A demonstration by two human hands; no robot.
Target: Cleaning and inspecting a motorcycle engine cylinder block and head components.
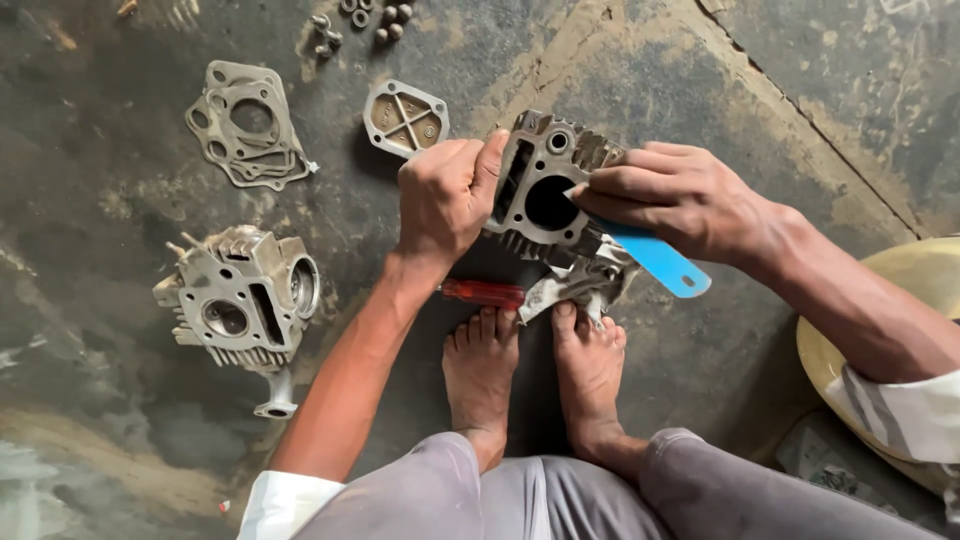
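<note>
My left hand (442,195) grips the left side of a grey finned engine cylinder block (545,190), held tilted on the floor in front of my bare feet (535,365). My right hand (670,195) presses a blue-handled flat scraper (660,262) against the block's face beside the round bore. A red-handled screwdriver (485,293) lies on the floor just under my left wrist. A dirty rag (575,285) sits crumpled under the block.
An engine cylinder head (243,300) stands at the left. A flat gasket (245,125) and a small square cover plate (405,118) lie farther away. Several nuts and washers (365,20) are scattered at the top. A yellow basin (890,330) is at the right.
</note>
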